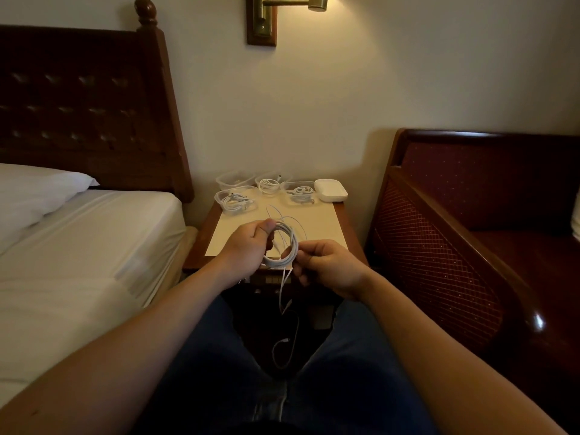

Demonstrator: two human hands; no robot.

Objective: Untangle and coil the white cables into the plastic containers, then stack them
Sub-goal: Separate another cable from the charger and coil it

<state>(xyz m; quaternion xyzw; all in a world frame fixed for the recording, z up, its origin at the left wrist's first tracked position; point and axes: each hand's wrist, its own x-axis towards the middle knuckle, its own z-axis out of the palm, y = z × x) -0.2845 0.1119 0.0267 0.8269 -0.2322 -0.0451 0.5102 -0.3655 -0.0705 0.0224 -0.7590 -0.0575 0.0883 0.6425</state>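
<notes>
Seated between a bed [88,246] with white sheets on my left and a dark red upholstered bench [477,215] on my right, I face a small wooden nightstand against the pale wall, lit from above by a brass wall lamp [282,14]. A cream sheet [307,221] covers most of the tabletop [345,224]. Along its far edge stand four clear plastic containers: the front left container [235,200] holds a loose bundle of white cable, the back left container [235,178] looks nearly empty though I cannot tell for sure, the back middle container [269,183] holds a coil, and the right container [299,194] holds another. Just beside that last one lies a white lid [331,189], flat on the tabletop.

Over the near edge of the tabletop I hold the white cable coil [287,246] in both hands. My left hand [248,246] grips the upper left of the coil, thumb curled over the strands. My right hand [329,268] pinches the lower right of the loop between thumb and fingers. A few slack strands arc above the coil, over the cream sheet. One loose cable tail [284,334] hangs from the coil down between my knees, in blue jeans, and curls into a loop near the floor.
</notes>
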